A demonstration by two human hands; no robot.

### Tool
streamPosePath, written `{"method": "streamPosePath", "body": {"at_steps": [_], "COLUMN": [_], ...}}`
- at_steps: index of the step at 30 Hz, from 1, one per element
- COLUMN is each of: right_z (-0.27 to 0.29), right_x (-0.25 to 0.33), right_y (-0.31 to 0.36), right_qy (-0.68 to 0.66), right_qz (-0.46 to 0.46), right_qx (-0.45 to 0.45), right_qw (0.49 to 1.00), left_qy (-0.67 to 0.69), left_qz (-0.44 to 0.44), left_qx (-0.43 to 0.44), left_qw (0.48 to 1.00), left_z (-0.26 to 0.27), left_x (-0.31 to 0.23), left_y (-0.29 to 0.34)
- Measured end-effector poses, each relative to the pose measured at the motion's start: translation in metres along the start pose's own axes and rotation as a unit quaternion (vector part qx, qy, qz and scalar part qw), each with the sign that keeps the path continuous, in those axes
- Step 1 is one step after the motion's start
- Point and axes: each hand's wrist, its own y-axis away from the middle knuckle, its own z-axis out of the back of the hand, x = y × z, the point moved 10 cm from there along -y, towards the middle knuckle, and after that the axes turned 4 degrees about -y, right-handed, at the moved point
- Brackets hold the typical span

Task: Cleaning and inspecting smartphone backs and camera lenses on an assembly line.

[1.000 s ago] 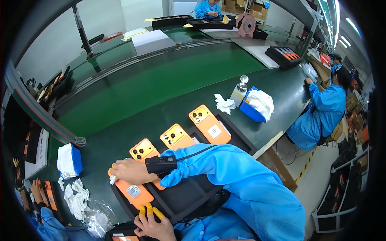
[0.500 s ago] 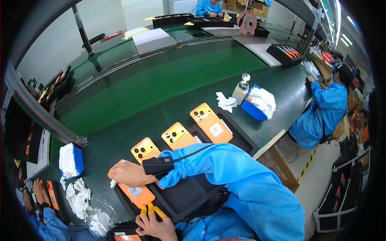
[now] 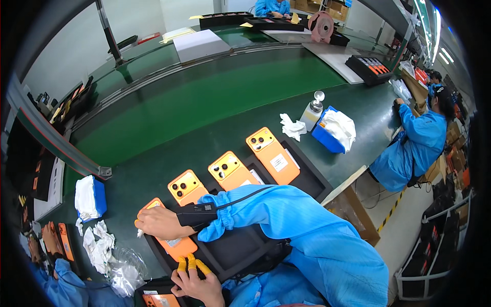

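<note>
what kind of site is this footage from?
Most likely a phone assembly line in a factory. A long green conveyor belt runs past the bench, orange phones lie in a row on a black tray, and a co-worker in a blue smock sits at the next station.

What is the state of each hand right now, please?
Left hand: fingers on the near edge of the orange phone, steadying it.
Right hand: lies on the same phone, pinching something small and white.

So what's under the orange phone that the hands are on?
A black tray lies under the orange phone. The right hand rests on top of it and the left hand's fingertips touch its near end. The sleeve covers much of the tray.
</note>
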Motion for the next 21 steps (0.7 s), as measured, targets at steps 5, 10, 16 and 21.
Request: {"method": "streamPosePath", "body": {"at_steps": [5, 10, 16, 21], "right_z": [-0.001, 0.021, 0.017, -0.001], "right_x": [0.002, -0.014, -0.005, 0.0], "right_y": [-0.002, 0.013, 0.001, -0.012], "right_qy": [-0.011, -0.011, -0.016, 0.004], "right_qz": [-0.004, -0.028, 0.018, 0.001], "right_qx": [0.016, 0.001, -0.011, -0.01], "right_qw": [1.0, 1.0, 1.0, 1.0], "left_qy": [-0.013, -0.003, 0.005, 0.014], "left_qz": [0.005, 0.004, 0.026, 0.039], "left_qx": [-0.006, -0.002, 0.035, 0.086], "left_qw": [1.0, 1.0, 0.999, 0.995], "left_z": [0.003, 0.002, -0.005, -0.017], "left_x": [0.002, 0.003, 0.013, 0.01], "left_y": [0.003, 0.004, 0.005, 0.011]}}
